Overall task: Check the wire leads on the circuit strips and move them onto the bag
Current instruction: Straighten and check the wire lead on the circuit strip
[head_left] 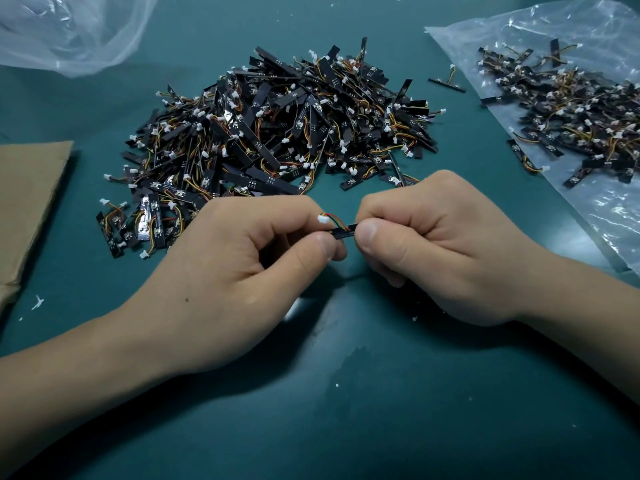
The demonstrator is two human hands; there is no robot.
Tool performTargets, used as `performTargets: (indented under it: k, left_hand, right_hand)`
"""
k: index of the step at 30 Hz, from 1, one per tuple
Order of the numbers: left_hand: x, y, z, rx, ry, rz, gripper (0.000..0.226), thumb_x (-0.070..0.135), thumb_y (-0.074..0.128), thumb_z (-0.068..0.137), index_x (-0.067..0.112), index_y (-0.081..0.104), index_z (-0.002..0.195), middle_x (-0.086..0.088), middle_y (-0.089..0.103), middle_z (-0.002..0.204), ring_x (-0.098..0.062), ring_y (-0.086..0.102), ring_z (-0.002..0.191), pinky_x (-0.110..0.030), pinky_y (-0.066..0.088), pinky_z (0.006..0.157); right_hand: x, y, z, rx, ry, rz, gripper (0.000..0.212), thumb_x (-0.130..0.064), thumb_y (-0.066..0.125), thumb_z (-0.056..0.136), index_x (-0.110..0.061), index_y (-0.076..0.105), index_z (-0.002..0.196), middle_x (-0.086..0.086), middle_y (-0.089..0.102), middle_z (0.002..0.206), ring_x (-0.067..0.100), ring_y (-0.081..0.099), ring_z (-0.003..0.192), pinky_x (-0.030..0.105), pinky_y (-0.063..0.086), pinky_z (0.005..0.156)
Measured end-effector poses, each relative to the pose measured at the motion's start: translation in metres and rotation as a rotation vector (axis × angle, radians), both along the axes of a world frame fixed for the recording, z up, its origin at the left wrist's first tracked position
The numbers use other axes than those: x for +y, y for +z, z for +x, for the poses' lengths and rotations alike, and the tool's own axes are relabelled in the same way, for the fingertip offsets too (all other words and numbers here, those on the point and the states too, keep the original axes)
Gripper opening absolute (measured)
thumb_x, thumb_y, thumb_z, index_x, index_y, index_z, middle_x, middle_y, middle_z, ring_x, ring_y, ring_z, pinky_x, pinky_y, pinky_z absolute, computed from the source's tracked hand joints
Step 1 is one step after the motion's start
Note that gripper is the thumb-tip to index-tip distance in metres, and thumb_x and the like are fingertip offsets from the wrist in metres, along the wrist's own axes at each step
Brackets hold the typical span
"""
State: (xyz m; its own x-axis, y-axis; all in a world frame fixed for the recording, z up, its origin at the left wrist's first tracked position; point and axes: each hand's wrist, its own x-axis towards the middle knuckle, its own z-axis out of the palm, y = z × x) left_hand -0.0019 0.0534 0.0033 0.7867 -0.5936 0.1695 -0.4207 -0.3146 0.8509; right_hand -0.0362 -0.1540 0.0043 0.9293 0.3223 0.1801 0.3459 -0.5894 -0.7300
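My left grip (235, 271) & right grip (440, 251) meet low over the teal counter (346, 417), on the near side of the big pile (277, 133). Both pinch one circuit strip (343, 233), one end each.

Left grip: thumb tip against the strip's left end, index curled over the top, other fingers tucked under. Right grip: thumb tip pressed on the strip's right end, index bent above it, rest folded into the palm. Only a short bit of the black strip shows btwn the two thumbs, lying approx level.

The wire leads (336, 220) (red, yellow, one darker) arc up off the strip to a white connector (322, 219), which sits against my left index finger.

Behind my grips the big pile is a loose heap of black strips w/ the same coloured leads & white connectors, mid counter. To the right a clear bag (609, 216) lies flat on the counter w/ a smaller heap (581, 112) of strips on it. One stray strip (446, 84) lies on bare counter just beside the bag's left edge, btwn bag & pile.

Far left, top: a second bag (69, 32), clear & crumpled. Left edge: brown cardboard (27, 202). A few white specks lie scattered on the counter.
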Motion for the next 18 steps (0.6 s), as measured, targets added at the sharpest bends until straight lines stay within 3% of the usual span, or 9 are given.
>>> performTargets:
  k: [6, 12, 18]
  left_hand:
    - [0.0011, 0.0011, 0.0, -0.033, -0.026, 0.023, 0.02, 0.024, 0.063, 0.091, 0.008, 0.072, 0.086, 0.013, 0.063, 0.068, 0.001, 0.058, 0.063, -0.005, 0.04, 0.061]
    - [0.0029, 0.0021, -0.001, -0.036, -0.046, 0.028, 0.02, 0.024, 0.062, 0.09, 0.008, 0.072, 0.084, 0.011, 0.065, 0.067, 0.002, 0.058, 0.063, -0.004, 0.04, 0.061]
    - [0.002, 0.0011, -0.0008, -0.008, -0.054, -0.004, 0.018, 0.022, 0.063, 0.09, 0.007, 0.072, 0.085, 0.017, 0.062, 0.067, 0.004, 0.059, 0.063, -0.003, 0.04, 0.061]
  right_hand:
    - [-0.0007, -0.0007, -0.0006, -0.014, 0.007, 0.009, 0.033, -0.02, 0.052, 0.1, -0.018, 0.055, 0.068, 0.004, 0.055, 0.055, 0.02, 0.05, 0.053, 0.032, 0.042, 0.054]
    - [-0.0019, -0.0011, -0.0009, 0.003, 0.042, 0.063, 0.035, -0.025, 0.049, 0.099, -0.011, 0.06, 0.068, 0.004, 0.057, 0.053, 0.018, 0.054, 0.049, 0.024, 0.04, 0.051]
    - [-0.0027, 0.0002, -0.0007, 0.033, 0.068, 0.107, 0.031, -0.015, 0.052, 0.099, -0.023, 0.059, 0.069, 0.0, 0.06, 0.055, 0.014, 0.056, 0.048, 0.019, 0.04, 0.051]
